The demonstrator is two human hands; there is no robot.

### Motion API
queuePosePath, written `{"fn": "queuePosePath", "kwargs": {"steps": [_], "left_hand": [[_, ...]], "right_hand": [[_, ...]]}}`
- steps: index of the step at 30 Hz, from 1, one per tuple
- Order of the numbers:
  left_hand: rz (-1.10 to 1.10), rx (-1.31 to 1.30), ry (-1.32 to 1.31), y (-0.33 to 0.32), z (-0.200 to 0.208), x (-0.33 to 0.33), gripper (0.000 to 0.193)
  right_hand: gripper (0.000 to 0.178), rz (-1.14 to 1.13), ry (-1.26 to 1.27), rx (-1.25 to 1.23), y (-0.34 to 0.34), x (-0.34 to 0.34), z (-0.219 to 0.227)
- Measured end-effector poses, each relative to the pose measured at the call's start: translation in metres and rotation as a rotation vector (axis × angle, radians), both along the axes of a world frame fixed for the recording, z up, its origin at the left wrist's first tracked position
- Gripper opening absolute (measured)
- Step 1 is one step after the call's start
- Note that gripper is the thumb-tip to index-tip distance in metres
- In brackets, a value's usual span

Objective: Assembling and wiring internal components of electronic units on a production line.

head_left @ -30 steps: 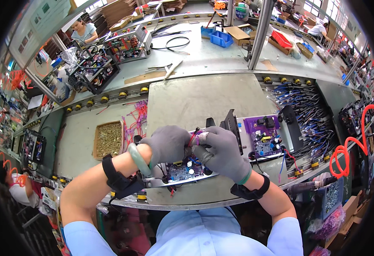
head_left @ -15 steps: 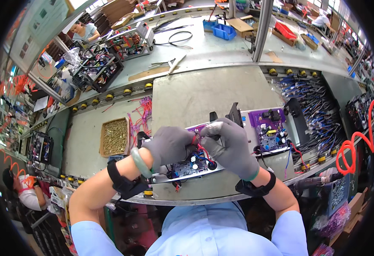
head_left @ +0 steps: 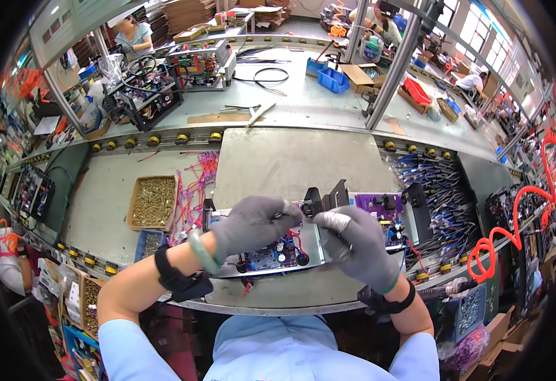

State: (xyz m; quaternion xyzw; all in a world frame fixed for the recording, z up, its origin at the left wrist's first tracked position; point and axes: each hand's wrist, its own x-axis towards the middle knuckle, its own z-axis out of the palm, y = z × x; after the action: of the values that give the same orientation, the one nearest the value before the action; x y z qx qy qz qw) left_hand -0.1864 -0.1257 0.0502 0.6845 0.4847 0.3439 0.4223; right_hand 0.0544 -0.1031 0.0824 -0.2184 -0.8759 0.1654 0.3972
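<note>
Both my hands wear grey gloves and hover above a purple circuit board (head_left: pixel 265 258) in a metal tray. My left hand (head_left: pixel 257 223) is over the board's left and middle part. Its fingers are pressed together at the tips, and anything in them is hidden. Short red wires (head_left: pixel 296 240) rise from the board just below those fingertips. My right hand (head_left: pixel 358 249) is at the tray's right end, fingers curled in; what they hold, if anything, does not show. A black upright bracket (head_left: pixel 336 195) stands just beyond my right fingers. Gaps separate the two hands.
A second purple board (head_left: pixel 379 204) with a black end piece (head_left: pixel 417 211) sits to the right. Bundled blue and black cables (head_left: pixel 433 203) lie farther right. At left are a box of brass screws (head_left: pixel 153 202) and pink-red wires (head_left: pixel 197 184). An orange coiled hose (head_left: pixel 484 257) hangs at right.
My hands have drawn apart; they met over the red wires before. The right hand has moved away to the right of the wires. The whole view has shifted, showing more of the far workshop.
</note>
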Motion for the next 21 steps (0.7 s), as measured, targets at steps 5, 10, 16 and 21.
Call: {"fn": "queuePosePath", "kwargs": {"steps": [5,10,16,21], "left_hand": [[-0.041,0.320,-0.133,-0.027,-0.008,-0.005,0.019],[-0.060,-0.146,-0.422,-0.004,-0.016,0.024,0.021],[0.001,0.119,0.604,0.036,0.001,0.016,0.020],[-0.003,0.149,0.722,0.037,-0.013,0.013,0.018]], "right_hand": [[0.035,0.027,-0.088,0.177,0.003,-0.024,-0.002],[0.022,-0.006,-0.187,0.137,0.024,-0.012,-0.003],[0.040,-0.214,-0.376,0.238,0.037,0.000,-0.023],[0.055,-0.189,-0.433,0.138,0.037,-0.005,-0.040]]}}
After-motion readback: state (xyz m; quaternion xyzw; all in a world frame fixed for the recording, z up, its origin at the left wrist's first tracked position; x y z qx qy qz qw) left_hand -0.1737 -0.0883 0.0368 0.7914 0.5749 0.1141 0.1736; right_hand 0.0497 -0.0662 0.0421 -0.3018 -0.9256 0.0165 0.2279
